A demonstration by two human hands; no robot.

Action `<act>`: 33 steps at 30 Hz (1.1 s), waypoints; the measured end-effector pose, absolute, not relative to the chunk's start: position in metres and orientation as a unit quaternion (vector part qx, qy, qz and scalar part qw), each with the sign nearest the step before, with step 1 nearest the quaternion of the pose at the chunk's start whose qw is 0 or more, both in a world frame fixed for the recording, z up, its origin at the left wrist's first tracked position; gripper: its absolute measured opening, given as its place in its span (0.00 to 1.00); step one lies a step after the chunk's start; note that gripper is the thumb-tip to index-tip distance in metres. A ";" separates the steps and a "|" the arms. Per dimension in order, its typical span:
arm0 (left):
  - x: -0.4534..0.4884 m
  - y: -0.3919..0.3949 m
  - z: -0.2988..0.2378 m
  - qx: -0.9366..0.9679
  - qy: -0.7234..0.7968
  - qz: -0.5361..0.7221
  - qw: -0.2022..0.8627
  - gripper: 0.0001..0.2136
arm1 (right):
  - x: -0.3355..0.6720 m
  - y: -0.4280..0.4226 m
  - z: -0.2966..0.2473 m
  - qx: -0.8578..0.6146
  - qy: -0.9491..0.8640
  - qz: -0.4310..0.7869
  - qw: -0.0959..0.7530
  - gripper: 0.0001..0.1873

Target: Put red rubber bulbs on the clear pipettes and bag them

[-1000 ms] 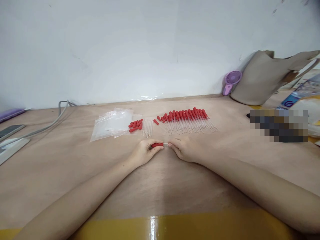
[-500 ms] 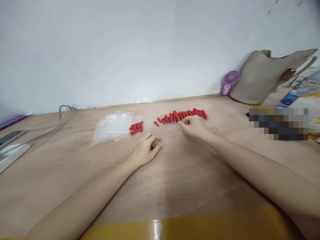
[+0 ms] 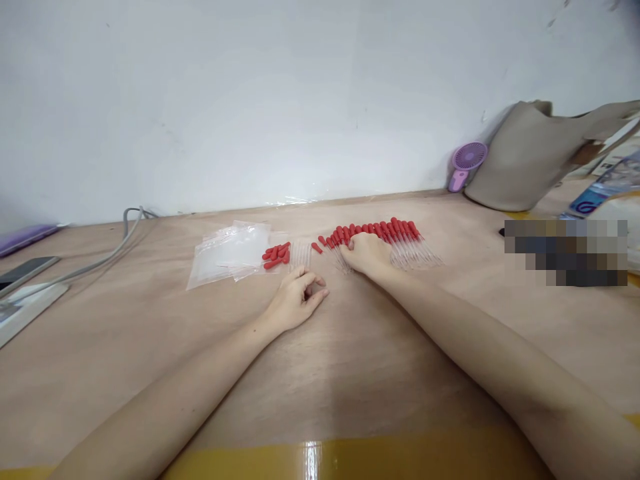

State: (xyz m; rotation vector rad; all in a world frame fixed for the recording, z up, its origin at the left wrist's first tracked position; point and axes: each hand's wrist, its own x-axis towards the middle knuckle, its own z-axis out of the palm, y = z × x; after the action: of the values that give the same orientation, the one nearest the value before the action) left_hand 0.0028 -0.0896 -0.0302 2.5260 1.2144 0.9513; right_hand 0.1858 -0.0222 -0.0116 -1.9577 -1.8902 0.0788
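My left hand (image 3: pixel 299 298) rests on the table just in front of a row of clear thin tubes (image 3: pixel 300 255). Its fingers are loosely curled, with the thumb apart and nothing held. Beyond it lie a small pile of loose red rubber bulbs (image 3: pixel 277 255) and a single red bulb (image 3: pixel 317 248). Over the row of red-bulbed droppers (image 3: pixel 395 230), my right hand (image 3: pixel 369 255) is closed, thumb and fingers pinched at one dropper's glass part; the fingers partly hide it. The droppers lie side by side, bulbs toward the wall, clear tips toward me.
Clear plastic bags (image 3: pixel 230 248) lie overlapped left of the bulbs. A grey cable (image 3: pixel 113 252) and a phone (image 3: pixel 27 270) are at far left. Toward the right stand a purple fan (image 3: pixel 469 158), a beige bag (image 3: pixel 525 160) and a bottle (image 3: pixel 595 193). Yellow tape (image 3: pixel 250 460) runs along the front edge.
My right hand has shifted left and slightly down along the dropper row, uncovering droppers on its right. My left hand stays in place. The view has turned slightly.
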 end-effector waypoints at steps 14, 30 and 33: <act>-0.048 -0.046 -0.034 0.705 0.589 0.390 -0.066 0.06 | 0.125 -0.030 -0.002 -0.642 -0.751 0.058 0.141 0.15; -0.053 -0.039 -0.039 0.727 0.595 0.342 -0.016 0.06 | 0.130 -0.040 0.002 -0.638 -0.762 0.035 0.100 0.14; -0.050 -0.041 -0.038 0.735 0.581 0.344 -0.064 0.06 | 0.153 -0.058 -0.004 -0.608 -0.779 -0.049 0.146 0.16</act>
State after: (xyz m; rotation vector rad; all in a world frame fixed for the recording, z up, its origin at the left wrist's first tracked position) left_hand -0.0504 -0.0413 -0.0376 2.4074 1.9049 1.1270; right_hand 0.1530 -0.0577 -0.0038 -1.7495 -2.2423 -0.1415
